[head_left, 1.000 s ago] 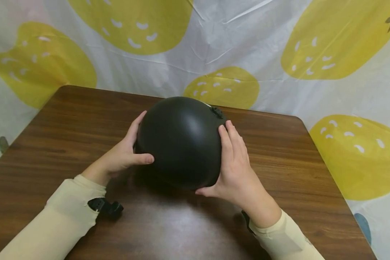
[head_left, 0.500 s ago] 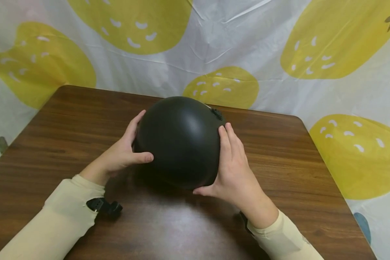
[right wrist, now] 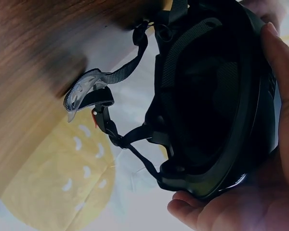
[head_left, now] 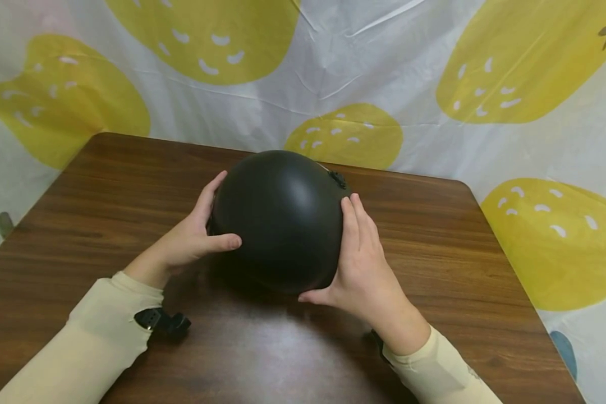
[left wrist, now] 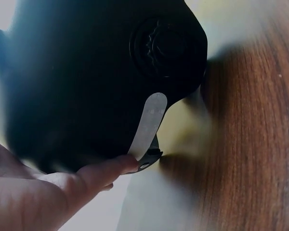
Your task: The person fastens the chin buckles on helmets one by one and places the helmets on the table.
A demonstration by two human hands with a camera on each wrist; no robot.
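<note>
A smooth black helmet is held over the brown wooden table, its rounded shell toward the head camera. My left hand grips its left side, thumb on the shell and fingers round the far side. On the right side my right hand grips it, fingers along the shell and thumb at the lower edge. The right wrist view shows the dark padded inside, with a chin strap and a clear plastic-covered strap piece hanging out. A pale grey strip and a round fitting show in the left wrist view.
The wooden table extends on both sides of the helmet to rounded far corners. Behind it hangs a white sheet printed with yellow fruit shapes. A black wrist strap sits at the left sleeve.
The right hand has shifted very slightly down and left along the helmet. Both hands keep their hold, and the helmet stays almost in place.
</note>
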